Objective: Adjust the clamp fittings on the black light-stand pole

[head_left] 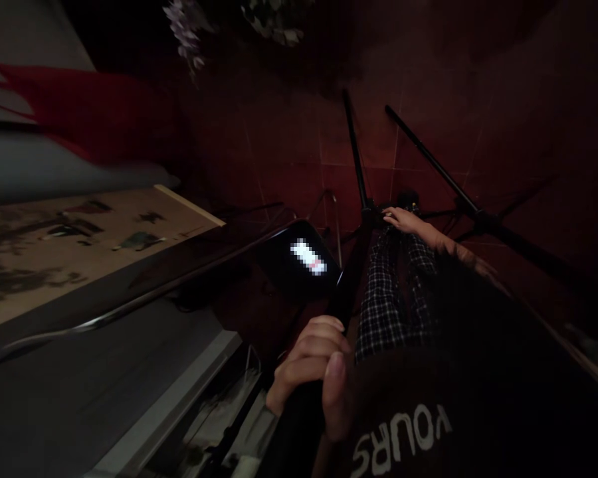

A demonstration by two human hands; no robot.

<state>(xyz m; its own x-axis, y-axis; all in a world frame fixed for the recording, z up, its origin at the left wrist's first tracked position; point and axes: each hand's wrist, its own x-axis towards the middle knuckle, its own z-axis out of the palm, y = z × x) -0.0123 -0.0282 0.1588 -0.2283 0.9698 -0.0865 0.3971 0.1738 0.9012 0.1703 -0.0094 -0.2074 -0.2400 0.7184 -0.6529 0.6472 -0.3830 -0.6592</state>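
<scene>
My left hand (311,372) is closed around a black pole (346,295) at the bottom of the view. The pole runs up to a dark hub (371,214), where thin black rods (353,149) rise. My right hand (401,219) lies with extended fingers by that hub, above the knee of my checked trousers (383,305), and holds nothing I can see. A dark shirt with the white lettering "YOURS" (401,435) fills the lower right. A dark screen (299,262) with a bright blurred patch stands left of the pole.
A beige stained board (80,249) and a curved metal rail (94,322) lie to the left, above a grey surface (80,392). Red cloth (80,109) hangs at upper left. Reddish tiles (299,139) form the background, with pale hanging flowers (187,33) at the top.
</scene>
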